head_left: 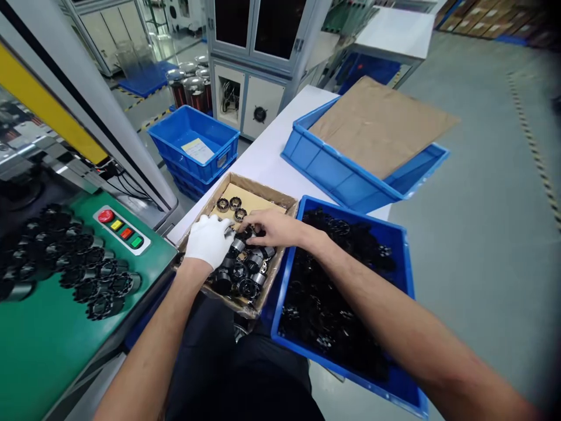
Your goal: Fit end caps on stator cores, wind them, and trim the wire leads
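My left hand [209, 241], in a white glove, is in a cardboard box [287, 202] lined with clear plastic. Its fingers are curled at the parts; what they hold is hidden. Bare, my right hand [272, 227] reaches in from the right, thumb and fingers bent around a black ring-shaped part. Below both hands lies a loose heap of black and silver ring-shaped parts [240, 272]. Beyond my fingertips, several similar rings [223, 204] sit upright on a tan cardboard sheet [252, 199].
A blue bin [407, 263] full of black parts stands at right. Behind it, a brown sheet [381, 126] covers another blue bin [333, 169]. At left, black ring parts [105, 280] stand on a green surface [39, 362] beside a button panel [121, 230]. Blue crates [193, 134] are stacked beyond.
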Motion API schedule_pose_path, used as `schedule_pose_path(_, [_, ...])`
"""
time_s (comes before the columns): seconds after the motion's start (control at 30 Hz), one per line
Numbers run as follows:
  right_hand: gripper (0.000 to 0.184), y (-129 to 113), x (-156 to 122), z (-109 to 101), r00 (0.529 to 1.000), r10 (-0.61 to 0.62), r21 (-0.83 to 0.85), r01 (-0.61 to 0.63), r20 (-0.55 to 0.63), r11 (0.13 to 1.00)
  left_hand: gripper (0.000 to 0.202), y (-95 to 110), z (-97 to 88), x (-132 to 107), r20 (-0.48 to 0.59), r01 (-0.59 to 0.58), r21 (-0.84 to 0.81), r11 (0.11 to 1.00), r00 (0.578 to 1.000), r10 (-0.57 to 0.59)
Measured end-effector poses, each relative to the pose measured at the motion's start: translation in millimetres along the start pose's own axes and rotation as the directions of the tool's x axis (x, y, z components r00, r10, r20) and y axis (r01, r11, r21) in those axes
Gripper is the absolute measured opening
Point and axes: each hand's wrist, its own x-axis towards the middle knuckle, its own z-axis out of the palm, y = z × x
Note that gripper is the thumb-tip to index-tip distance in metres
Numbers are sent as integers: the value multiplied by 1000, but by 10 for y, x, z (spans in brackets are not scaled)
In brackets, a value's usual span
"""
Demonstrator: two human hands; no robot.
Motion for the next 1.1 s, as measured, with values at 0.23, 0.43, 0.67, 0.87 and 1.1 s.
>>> schedule_pose_path(0.23, [13, 161, -70, -59, 986, 128, 8, -128, -110, 992, 26, 78, -21, 131, -16, 59, -12, 998, 998, -60])
schedule_pose_path(0.43, [9, 419, 152, -71, 873, 309, -90, -367, -377, 926, 24, 46, -55, 383, -73, 170, -104, 980, 981, -178])
schedule_pose_path(0.67, [18, 472, 487, 63, 877, 337, -191, -416, -342, 889, 25, 114, 7, 719, -79, 152, -117, 981, 984, -162])
schedule_pose_path(0.87, [33, 245, 384, 45, 873, 284, -201, -384, -396, 901, 29, 119, -42, 534, -147, 194, -193, 962, 964, -224])
schedule_pose_path(1.1, [15, -33, 529, 225, 917, 257, -193, -324, -305, 926, 13, 155, -464, -368, -521, 13, -408, 913, 818, -245])
